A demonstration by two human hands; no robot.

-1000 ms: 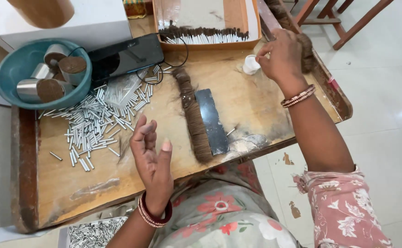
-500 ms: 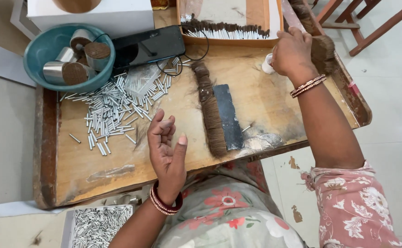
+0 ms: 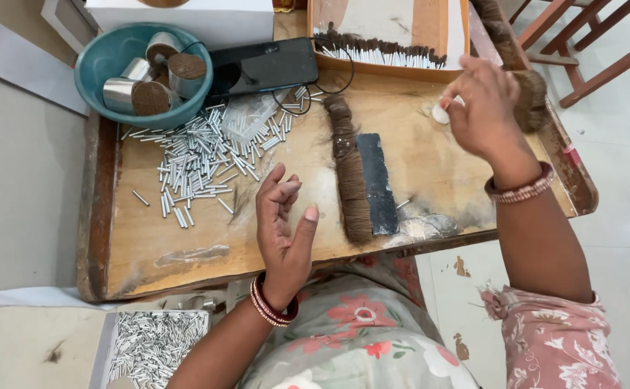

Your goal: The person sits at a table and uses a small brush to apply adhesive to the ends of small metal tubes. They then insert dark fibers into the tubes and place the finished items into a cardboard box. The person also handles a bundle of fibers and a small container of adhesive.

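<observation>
The right hand (image 3: 484, 108) has come in a little from the far right edge of the wooden surface (image 3: 185, 252) over the last second, and now hovers with its fingers curled around a small white lump (image 3: 441, 113) pinched at the fingertips; a dark brown tuft of hair (image 3: 531, 97) sits just behind its knuckles, and whether the hand grips that too cannot be told. The left hand (image 3: 284, 223) has barely shifted: it is held palm-up over the near middle of the surface, fingers loosely bent, thumb out, holding nothing.

Between the two hands lies a long row of brown hair (image 3: 349, 169), touching a dark flat strip (image 3: 376, 184) on its right. To the left is a scattered heap of short silver metal tubes (image 3: 199, 158), with a teal bowl (image 3: 95, 68) of hair-filled metal cups beyond it and a black phone (image 3: 264, 66) beside that. A wooden tray (image 3: 430, 43) at the far edge holds a line of finished tubes tipped with hair. A box of more tubes (image 3: 153, 346) rests below the surface, near the person's lap.
</observation>
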